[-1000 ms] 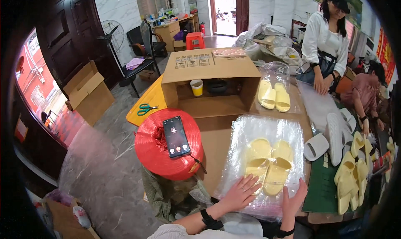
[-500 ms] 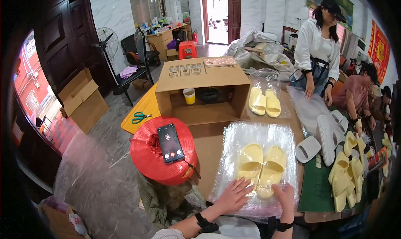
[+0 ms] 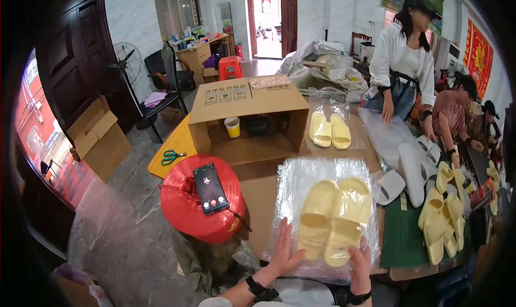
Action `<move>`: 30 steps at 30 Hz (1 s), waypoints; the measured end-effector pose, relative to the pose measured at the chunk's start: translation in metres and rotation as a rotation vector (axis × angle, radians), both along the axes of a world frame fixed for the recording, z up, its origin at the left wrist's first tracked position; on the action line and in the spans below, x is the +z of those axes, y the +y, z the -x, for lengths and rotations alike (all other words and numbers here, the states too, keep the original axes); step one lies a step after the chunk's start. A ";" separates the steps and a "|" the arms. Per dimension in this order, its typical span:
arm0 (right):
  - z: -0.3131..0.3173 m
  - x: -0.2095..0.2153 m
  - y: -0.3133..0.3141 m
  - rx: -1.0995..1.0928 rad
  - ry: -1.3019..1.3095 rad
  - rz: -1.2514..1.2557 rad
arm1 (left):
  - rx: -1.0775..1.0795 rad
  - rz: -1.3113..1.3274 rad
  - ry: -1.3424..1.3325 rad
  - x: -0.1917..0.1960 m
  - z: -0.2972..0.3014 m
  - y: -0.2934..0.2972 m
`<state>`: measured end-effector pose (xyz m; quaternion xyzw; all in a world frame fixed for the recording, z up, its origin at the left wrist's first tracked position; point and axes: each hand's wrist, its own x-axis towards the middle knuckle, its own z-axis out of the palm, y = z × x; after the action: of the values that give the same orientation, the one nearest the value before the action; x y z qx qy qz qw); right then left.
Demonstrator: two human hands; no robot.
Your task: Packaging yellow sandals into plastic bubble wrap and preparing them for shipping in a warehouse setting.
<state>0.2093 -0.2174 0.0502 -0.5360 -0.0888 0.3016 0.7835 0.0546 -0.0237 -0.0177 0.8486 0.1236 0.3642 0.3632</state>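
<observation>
A pair of yellow slide slippers (image 3: 346,213) lies side by side inside a clear plastic bag (image 3: 363,241), above a stack of flat clear bags (image 3: 287,191) in front of me. My right hand (image 3: 359,266) has its fingers bent round the bag's near right edge, by the right slipper's heel; the slippers look raised off the stack. To the left of the slippers, my left hand (image 3: 282,250) is open, fingers stretched forward and thumb out toward the left slipper's heel. Whether its thumb touches the bag, I cannot tell.
Left stands a red twine roll (image 3: 177,221) with a phone (image 3: 211,188) on it, near green-handled scissors (image 3: 171,157). An open carton (image 3: 250,100) and another bagged yellow pair (image 3: 330,131) lie ahead. Loose white and yellow slippers (image 3: 434,226) crowd the right, where co-workers (image 3: 403,60) work.
My left hand has moved off the slippers to their left. The bagged slippers have come up closer to me, with my right hand still at their near right edge.
</observation>
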 end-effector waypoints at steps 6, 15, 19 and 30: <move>0.020 0.017 -0.007 -0.011 0.001 -0.097 | 0.007 0.365 -0.030 0.021 0.005 0.008; 0.019 0.010 -0.018 -0.054 -0.035 -0.153 | -0.247 1.138 0.177 0.050 0.023 -0.007; 0.012 0.007 -0.016 -0.093 -0.223 -0.008 | -0.298 1.240 0.058 0.047 0.028 -0.007; 0.048 -0.046 0.004 -0.324 -0.552 0.032 | -0.454 1.240 0.100 0.030 0.016 -0.043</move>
<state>0.1614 -0.2129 0.0043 -0.6171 -0.2068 0.0176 0.7590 0.0382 -0.0663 0.0124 0.5030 0.1450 0.1002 0.8461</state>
